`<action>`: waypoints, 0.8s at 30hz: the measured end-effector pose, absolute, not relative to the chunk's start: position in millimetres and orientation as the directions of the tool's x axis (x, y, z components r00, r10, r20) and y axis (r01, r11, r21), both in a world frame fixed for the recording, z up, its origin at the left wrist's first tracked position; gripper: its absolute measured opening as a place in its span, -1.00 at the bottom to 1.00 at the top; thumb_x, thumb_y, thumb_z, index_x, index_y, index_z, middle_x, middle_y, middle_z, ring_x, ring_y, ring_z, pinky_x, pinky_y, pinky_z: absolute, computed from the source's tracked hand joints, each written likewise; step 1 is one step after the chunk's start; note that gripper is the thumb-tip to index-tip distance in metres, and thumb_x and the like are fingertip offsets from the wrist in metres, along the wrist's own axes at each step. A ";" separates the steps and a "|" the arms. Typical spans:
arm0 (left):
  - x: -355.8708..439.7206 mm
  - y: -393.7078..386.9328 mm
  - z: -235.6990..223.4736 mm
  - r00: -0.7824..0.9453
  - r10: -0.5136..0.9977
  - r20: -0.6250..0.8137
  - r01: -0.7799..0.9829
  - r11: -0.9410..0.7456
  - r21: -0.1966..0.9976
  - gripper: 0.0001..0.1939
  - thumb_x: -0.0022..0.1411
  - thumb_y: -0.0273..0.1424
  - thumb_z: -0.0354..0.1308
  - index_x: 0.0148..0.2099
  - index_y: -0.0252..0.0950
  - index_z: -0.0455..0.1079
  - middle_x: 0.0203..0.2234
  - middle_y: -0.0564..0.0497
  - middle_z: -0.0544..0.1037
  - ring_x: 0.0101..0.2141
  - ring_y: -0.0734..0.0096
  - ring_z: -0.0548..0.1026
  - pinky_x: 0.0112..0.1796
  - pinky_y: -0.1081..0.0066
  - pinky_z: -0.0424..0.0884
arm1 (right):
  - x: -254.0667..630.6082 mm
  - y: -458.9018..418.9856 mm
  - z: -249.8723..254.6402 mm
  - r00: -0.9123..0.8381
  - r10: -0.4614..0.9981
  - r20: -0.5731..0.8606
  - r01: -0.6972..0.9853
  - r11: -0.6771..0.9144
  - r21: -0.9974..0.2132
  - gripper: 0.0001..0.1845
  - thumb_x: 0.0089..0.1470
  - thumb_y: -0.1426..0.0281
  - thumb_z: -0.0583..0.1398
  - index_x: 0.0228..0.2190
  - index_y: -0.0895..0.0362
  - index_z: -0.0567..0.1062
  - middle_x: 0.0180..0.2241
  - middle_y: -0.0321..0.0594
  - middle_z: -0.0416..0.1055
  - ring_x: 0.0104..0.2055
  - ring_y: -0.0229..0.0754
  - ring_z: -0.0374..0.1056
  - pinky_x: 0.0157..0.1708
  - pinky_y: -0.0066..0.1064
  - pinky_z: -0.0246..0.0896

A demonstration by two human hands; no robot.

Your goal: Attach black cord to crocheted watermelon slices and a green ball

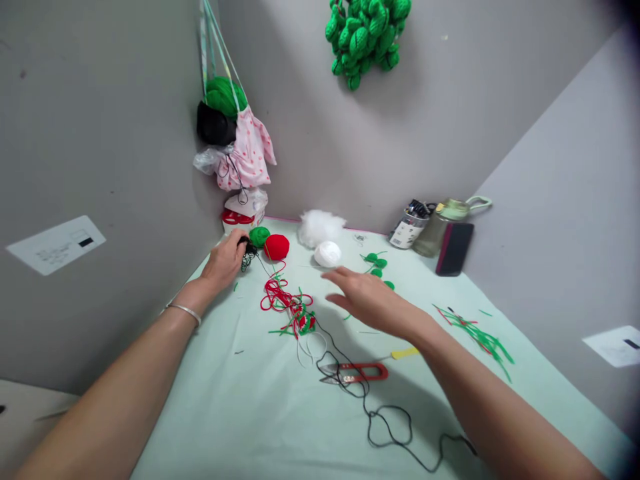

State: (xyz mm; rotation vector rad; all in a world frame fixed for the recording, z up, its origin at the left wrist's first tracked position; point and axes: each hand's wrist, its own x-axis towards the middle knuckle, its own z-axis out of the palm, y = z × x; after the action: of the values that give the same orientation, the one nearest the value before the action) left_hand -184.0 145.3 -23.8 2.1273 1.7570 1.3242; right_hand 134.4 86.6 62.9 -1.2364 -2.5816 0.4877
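My left hand [225, 261], at the table's far left, has its fingers closed on a bundle of black yarn [247, 257]. Close by it are a green yarn ball [259, 236] and a red yarn ball [277, 247]. My right hand [361, 293] hovers over the middle with fingers stretched out and holds nothing; a white yarn ball [328, 254] is just beyond its fingertips. Between the hands, loose red yarn [280, 295] runs to a small red and green crocheted piece [304, 321]. A long black strand [390, 437] winds across the front, over red-handled thread snips [367, 371].
White stuffing [321, 228] lies at the back. Green crocheted pieces [376, 263] sit beyond my right hand. At the back right stand a pen cup [407, 230], a bottle [434, 230] and a phone [455, 249]. Yarn scraps [483, 337] lie right; a yellow-handled tool [404, 353] is partly behind my right arm.
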 end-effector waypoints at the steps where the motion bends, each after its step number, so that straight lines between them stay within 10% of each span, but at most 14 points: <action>1: -182.1 144.2 -22.2 -0.024 0.830 0.557 0.773 -0.338 0.537 -0.75 0.31 -0.40 -0.09 -0.04 -0.25 0.35 -0.33 -0.06 0.48 -0.31 0.24 0.43 -0.18 0.25 0.34 | 117.3 98.4 56.8 -0.608 0.784 0.124 0.648 0.581 -0.492 -0.60 0.18 0.36 0.16 0.06 0.12 0.40 0.02 -0.01 0.41 -0.21 -0.13 0.43 -0.17 -0.28 0.28; 6: -180.3 142.2 -17.7 0.030 0.813 0.582 0.806 -0.363 0.467 -0.72 0.33 -0.40 -0.12 0.01 -0.28 0.33 -0.27 -0.07 0.49 -0.27 0.26 0.44 -0.19 0.29 0.36 | 26.5 138.9 20.2 -0.556 0.829 0.064 0.252 0.241 -0.937 -0.51 0.13 0.33 0.20 0.08 0.17 0.30 -0.05 -0.06 0.43 -0.47 -0.32 0.37 -0.48 -0.46 0.25; 10: -187.7 142.7 -20.3 0.069 0.801 0.595 0.808 -0.395 0.437 -0.65 0.32 -0.46 -0.14 0.07 -0.26 0.33 -0.11 -0.10 0.46 -0.15 0.28 0.44 -0.09 0.31 0.35 | 0.9 148.5 7.8 -0.649 0.760 0.018 0.178 0.175 -0.968 -0.78 0.14 0.32 0.16 -0.31 0.24 0.49 -0.62 -0.38 0.27 -0.62 -0.38 0.11 -0.59 -0.52 0.02; 17: -183.2 154.0 -41.2 0.150 0.814 0.560 0.825 -0.416 0.383 -0.75 0.31 -0.41 -0.09 -0.12 -0.25 0.40 -0.26 -0.06 0.46 -0.22 0.24 0.44 -0.12 0.27 0.37 | -9.4 149.9 37.0 -0.531 0.821 0.210 -0.129 0.167 -0.978 -0.76 0.10 0.27 0.19 -0.51 0.14 0.45 -0.47 -0.34 0.33 -0.32 -0.33 0.26 -0.33 -0.53 0.14; 24: -176.1 158.3 -38.7 0.224 0.788 0.573 0.821 -0.470 0.325 -0.91 0.14 -0.48 0.04 -0.40 -0.24 0.32 -0.41 0.01 0.48 -0.19 0.20 0.45 0.22 0.06 -0.03 | -28.3 121.3 34.9 -0.454 0.889 0.056 -0.147 -0.013 -0.989 -0.59 0.20 0.31 0.09 -0.65 0.11 0.18 -0.69 -0.43 0.03 -0.62 -0.36 -0.01 -0.57 -0.48 -0.05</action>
State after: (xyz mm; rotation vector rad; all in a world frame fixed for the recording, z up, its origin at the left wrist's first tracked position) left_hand -176.1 158.3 -38.7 2.4936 1.6406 1.1203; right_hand -28.3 121.3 34.9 -0.8184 -1.4379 1.5953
